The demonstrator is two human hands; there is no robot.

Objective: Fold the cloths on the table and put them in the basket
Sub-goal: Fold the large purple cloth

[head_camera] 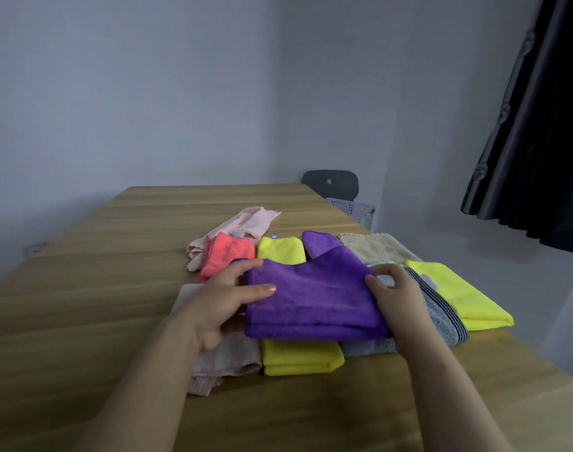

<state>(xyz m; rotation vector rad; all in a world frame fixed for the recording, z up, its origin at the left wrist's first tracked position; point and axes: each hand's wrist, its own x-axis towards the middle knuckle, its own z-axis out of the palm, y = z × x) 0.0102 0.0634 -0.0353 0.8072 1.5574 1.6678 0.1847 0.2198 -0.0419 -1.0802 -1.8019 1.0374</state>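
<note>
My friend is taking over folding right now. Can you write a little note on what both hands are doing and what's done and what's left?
Left hand and right hand each grip a side of the purple cloth, part-folded, above the pile.
Folded-looking yellow cloth lies nearest on the table.
Coral, pale pink, cream, grey striped and other cloths wait.
Basket stands beyond the table's far right edge; contents hidden.
Left: finish purple, fold the rest, basket everything.

Two forearms enter from the lower edge, both bare from the frame's border to the wrist — no sleeve, cuff or fabric visible on either. The left hand (221, 300) and right hand (397, 300) are ungloved. No ring, watch, bracelet or strap is seen on the visible surfaces. Fingernails on the left hand are short, with a light sheen — polish cannot be confirmed. Rest of the person: out of frame.
</note>
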